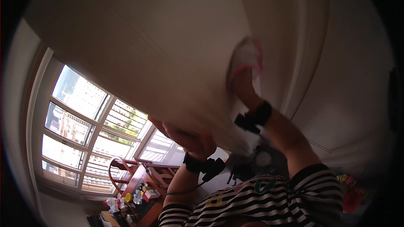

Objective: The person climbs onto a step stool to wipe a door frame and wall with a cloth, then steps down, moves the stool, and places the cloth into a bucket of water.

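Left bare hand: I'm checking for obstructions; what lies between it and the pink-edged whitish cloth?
In the head view, only a bare stretch of the large beige panel lies between left hand and cloth.

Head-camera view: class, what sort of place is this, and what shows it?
Probably a room in a home, though not certain: a multi-paned window looks onto buildings and greenery, and a curved wooden chair stands beside a wooden table crowded with small items.
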{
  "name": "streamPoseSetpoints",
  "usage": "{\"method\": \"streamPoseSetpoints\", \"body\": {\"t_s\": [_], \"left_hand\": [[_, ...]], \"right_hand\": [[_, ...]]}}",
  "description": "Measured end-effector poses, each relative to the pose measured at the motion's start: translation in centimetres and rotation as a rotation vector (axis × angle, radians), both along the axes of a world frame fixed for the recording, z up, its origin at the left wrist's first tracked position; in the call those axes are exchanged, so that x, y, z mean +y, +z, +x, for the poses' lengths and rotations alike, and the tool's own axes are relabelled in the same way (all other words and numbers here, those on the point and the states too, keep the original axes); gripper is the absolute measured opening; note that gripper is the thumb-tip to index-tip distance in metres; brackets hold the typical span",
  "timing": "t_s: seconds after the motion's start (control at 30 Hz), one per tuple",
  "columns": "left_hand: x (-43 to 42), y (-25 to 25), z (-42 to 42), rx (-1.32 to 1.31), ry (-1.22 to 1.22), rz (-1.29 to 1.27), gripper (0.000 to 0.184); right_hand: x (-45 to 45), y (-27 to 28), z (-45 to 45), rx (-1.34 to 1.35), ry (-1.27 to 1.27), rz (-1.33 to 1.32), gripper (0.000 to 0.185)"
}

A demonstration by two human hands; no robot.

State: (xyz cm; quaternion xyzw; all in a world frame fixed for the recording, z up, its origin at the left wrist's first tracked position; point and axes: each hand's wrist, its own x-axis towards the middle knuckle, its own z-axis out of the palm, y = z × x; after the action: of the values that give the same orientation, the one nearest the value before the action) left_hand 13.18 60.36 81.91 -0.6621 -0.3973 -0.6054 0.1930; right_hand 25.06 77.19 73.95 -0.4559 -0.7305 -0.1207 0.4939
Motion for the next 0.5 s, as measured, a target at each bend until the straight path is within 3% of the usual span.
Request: {"method": "streamPoseSetpoints", "body": {"t_s": [0.1, 0.17, 0.2, 0.3, 0.33, 0.37, 0.4, 0.47, 0.5], "left_hand": [[-0.2, 0.0, 0.0, 0.037, 0.052, 0.023, 0.081], [-0.2, 0.6, 0.4, 0.042, 0.058, 0.052, 0.08], [-0.4, 0.8, 0.4, 0.053, 0.048, 0.013, 0.08], [-0.8, 0.4, -0.1, 0.096, 0.042, -0.038, 0.08], [-0.8, 0.4, -0.2, 0.123, 0.035, -0.021, 0.081], [-0.8, 0.4, -0.2, 0.148, 0.026, -0.001, 0.082], [-0.9, 0.4, 0.0, 0.13, 0.019, -0.024, 0.083], [-0.4, -0.3, -0.3, 0.125, 0.02, 0.011, 0.083], [-0.2, -0.5, -0.3, 0.123, 0.023, 0.047, 0.083]], "right_hand": [[0.3, 15.0, 2.8, -0.207, -0.081, 0.544, 0.025], [3.6, 19.7, 4.7, -0.319, -0.202, 0.669, 0.027], [6.2, 19.2, 5.5, -0.315, -0.187, 0.653, 0.027], [10.7, 14.1, 9.2, -0.531, -0.265, 0.654, 0.025], [9.8, 11.3, 8.4, -0.358, 0.011, 0.436, 0.015], [8.2, 9.0, 7.3, -0.14, 0.266, 0.244, 0.018], [7.8, 2.7, 6.0, 0.07, 0.322, 0.152, 0.02], [5.2, -12.3, 2.6, 0.268, 0.141, -0.022, 0.042], [2.0, -13.6, 1.9, 0.021, -0.143, -0.191, 0.046]]}}
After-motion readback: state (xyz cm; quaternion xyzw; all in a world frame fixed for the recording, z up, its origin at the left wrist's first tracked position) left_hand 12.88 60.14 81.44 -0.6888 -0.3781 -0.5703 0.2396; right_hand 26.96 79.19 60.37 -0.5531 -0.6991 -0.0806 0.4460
